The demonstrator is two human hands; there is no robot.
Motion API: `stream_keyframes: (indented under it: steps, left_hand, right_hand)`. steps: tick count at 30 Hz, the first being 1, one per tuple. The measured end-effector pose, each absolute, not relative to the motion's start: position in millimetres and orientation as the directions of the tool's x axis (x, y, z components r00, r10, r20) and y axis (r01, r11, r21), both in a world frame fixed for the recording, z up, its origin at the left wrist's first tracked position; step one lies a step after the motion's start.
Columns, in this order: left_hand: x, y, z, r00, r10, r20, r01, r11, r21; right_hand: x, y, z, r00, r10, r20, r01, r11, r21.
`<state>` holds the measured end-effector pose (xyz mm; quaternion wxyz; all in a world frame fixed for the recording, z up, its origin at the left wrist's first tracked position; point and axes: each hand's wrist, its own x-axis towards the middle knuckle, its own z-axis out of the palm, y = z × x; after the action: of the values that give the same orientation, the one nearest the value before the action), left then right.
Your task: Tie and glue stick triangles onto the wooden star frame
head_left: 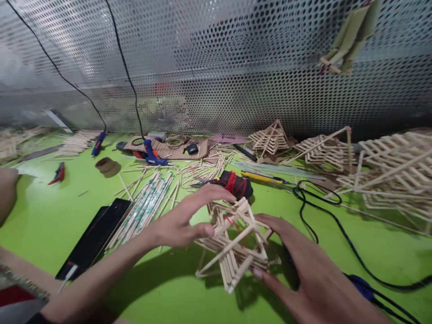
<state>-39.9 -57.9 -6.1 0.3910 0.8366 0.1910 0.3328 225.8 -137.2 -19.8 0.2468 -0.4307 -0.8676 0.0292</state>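
Note:
A small star-shaped frame of stacked wooden sticks (232, 256), with bits of red thread inside, is in front of me, tilted above the green table. My right hand (300, 265) grips its right side, thumb below and fingers above. Around its upper left curves my left hand (185, 220), thumb and fingers apart; whether the fingertips touch the sticks I cannot tell. Just behind the frame lies a dark bundle wound with red thread (238, 183). Under my right palm is a dark object, mostly hidden.
Stick frames (270, 138) stand at the back right. A yellow cutter (261, 177), blue glue gun (153, 154), green-marked stick bundle (143, 207), black phone-like slabs (96, 234) and red-handled pliers (59, 173) lie about. Black cable (340, 225) trails right. Another person's hand (6, 191) shows left.

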Motion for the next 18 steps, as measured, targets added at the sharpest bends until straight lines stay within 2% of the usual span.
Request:
stream_keyframes:
  steps: [3,6,10,18]
  left_hand:
    - [-37.0,-57.9,18.3,0.712,0.501,0.492,0.208,-0.82,0.534]
    - [-32.9,-58.0,34.8,0.801,0.447,0.398,0.304,-0.876,0.374]
    - [-29.3,-57.0,40.2,0.83,0.451,0.328,0.338,-0.875,0.346]
    - [-31.8,-63.5,43.9,0.851,0.496,0.171,0.387,-0.813,0.435]
  right_hand:
    - [225.2,-140.1,-18.6,-0.508,0.752,0.42,0.736,0.632,-0.242]
    - [224.4,-141.7,-17.9,-0.509,0.747,0.428,0.736,0.635,-0.233]
    - [223.2,-142.6,-18.4,-0.507,0.755,0.415,0.739,0.629,-0.242]
    - [225.8,-150.8,-27.3,-0.486,0.793,0.367,0.715,0.602,-0.355]
